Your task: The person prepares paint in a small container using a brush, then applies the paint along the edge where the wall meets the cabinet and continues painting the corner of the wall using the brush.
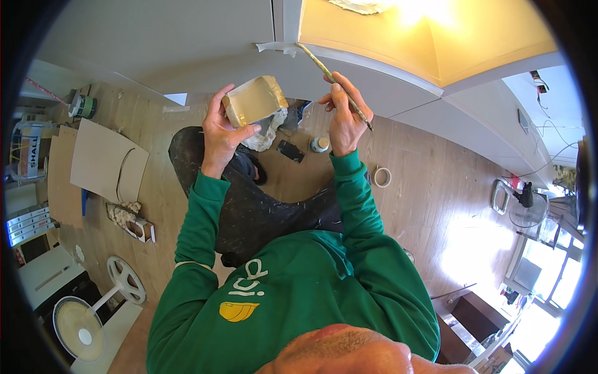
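Observation:
My left hand (pixel 219 138) is closed around the side of a small open box (pixel 255 103) with beige, paint-like stuff inside and tape on its edges. In my right hand (pixel 347 118) a thin paintbrush (pixel 319 63) is pinched between thumb and fingers. Its far end meets the grey cabinet frame (pixel 286 25) at the corner of a lit, yellow-toned recess (pixel 398 37). Just left of that end, a strip of pale masking tape (pixel 277 47) sticks to the frame's lower edge. Crumpled white material (pixel 268 134) shows below the box.
On the wooden floor lie a dark phone (pixel 290 151), a small jar (pixel 319 144) and a tape roll (pixel 382 177). Cardboard sheets (pixel 107 163) and a tub (pixel 83 106) are at the left. A white fan (pixel 78 328) lies lower left, open boxes (pixel 476 315) lower right.

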Available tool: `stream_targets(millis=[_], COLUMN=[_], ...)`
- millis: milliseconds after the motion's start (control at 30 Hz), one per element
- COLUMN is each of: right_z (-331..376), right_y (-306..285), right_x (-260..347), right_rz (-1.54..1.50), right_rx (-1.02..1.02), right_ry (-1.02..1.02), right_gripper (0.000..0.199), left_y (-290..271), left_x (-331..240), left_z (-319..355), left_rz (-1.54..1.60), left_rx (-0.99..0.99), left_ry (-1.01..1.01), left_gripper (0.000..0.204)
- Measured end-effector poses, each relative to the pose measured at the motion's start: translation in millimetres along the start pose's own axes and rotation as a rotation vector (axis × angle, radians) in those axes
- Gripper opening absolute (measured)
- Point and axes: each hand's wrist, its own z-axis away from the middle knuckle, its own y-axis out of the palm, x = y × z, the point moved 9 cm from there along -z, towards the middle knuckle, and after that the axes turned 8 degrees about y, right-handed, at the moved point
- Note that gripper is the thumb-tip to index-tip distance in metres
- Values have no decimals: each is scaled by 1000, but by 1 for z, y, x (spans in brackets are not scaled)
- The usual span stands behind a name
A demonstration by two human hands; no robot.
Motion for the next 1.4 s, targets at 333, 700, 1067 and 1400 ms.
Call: stream_targets(millis=[333, 700, 1067, 1400], right_z=[-3, 10, 40, 32], right_y=[-10, -44, 36, 45], right_x=[1, 21, 49, 44], right_rz=[55, 98, 525, 540], right_rx=[-16, -129, 47, 18], right_ry=[-9, -19, -533, -547], right_gripper=[25, 24, 31, 35], left_y=[-1, -3, -6, -11], left_x=[-1, -1, -2, 5], left_z=[0, 2, 3, 3], left_rz=[-27, 1, -51, -58], left_rx=[1, -13, -27, -32], left_ry=[-1, -10, -8, -18], left_gripper=[85, 86, 87, 87])
